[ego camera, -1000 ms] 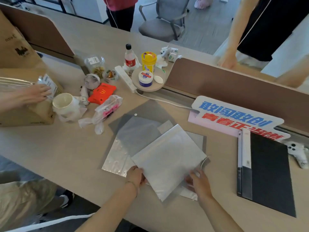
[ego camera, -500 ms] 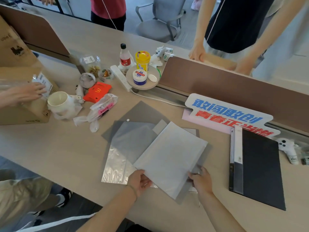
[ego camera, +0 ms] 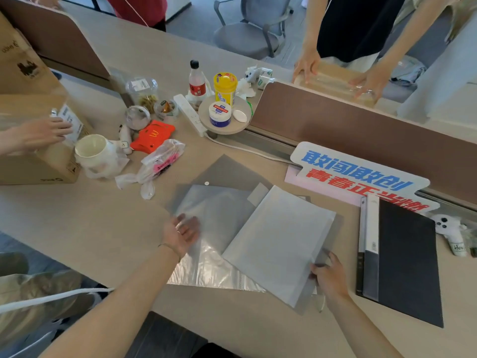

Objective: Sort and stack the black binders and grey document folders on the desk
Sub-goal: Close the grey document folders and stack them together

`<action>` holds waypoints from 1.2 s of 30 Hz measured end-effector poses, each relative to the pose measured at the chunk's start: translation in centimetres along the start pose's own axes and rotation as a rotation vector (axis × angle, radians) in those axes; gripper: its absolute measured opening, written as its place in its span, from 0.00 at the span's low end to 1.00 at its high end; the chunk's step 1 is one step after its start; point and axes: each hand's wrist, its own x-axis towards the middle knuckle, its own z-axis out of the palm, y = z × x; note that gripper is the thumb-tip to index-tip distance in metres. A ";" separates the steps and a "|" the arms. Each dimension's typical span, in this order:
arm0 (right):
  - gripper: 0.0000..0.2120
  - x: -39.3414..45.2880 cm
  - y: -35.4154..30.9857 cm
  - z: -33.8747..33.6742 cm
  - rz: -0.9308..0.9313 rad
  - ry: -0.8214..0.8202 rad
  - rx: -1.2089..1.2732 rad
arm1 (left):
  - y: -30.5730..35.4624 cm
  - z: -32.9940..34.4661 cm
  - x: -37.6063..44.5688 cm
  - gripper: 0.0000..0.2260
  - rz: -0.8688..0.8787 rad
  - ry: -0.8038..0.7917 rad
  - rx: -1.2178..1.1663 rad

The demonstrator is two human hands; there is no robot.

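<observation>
A pale grey document folder point(ego camera: 281, 241) lies tilted on top of a loose pile in the middle of the desk. My right hand point(ego camera: 326, 276) grips its lower right corner. Under it lie a translucent grey folder point(ego camera: 219, 210), a darker grey folder with a white snap button point(ego camera: 227, 171) and a clear plastic sleeve point(ego camera: 206, 270). My left hand point(ego camera: 182, 232) hovers open, palm up, at the left edge of the translucent folder. A black binder point(ego camera: 407, 257) with a white spine label lies flat on the right.
A printed sign point(ego camera: 358, 174) leans on the brown divider point(ego camera: 361, 130). Clutter at back left: white mug point(ego camera: 91, 148), red pouch point(ego camera: 153, 135), plastic bags, bottle, yellow tub, power strip. A cardboard box point(ego camera: 33, 161) at left, held by another person's hand. A person stands beyond the divider.
My left hand has let go of the pale folder's lower edge and moved up and left, opening over the translucent folder. My right hand keeps its hold on the pale folder.
</observation>
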 end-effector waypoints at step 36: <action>0.22 0.4 -3.8 5.1 -0.193 -0.105 -0.070 | 5.4 0.7 -1.1 0.16 0.262 -0.184 0.133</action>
